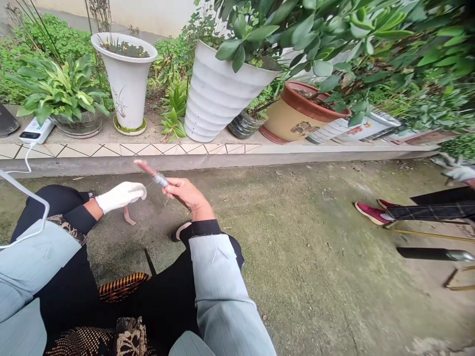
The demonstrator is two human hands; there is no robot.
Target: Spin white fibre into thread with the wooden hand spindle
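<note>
My right hand point(185, 192), bare, is closed around a reddish-brown stick point(145, 167) that slants up to the left. Close to the fingers, a silvery winding of thin wire or thread point(160, 179) wraps the stick. From it a fine strand point(150, 185) runs across to my left hand point(122, 196), which wears a white glove and has its fingers curled shut on the strand. Below the glove, a pinkish-brown strip point(128, 216) shows against the ground; its upper end is hidden behind the hand.
A tiled ledge point(148, 150) ahead carries several potted plants, including a tall white pot point(128, 94) and a ribbed one point(218, 94). A white device point(36, 131) with a cable sits at left. Another person's red shoe point(371, 212) and gloved hand point(460, 172) appear at right.
</note>
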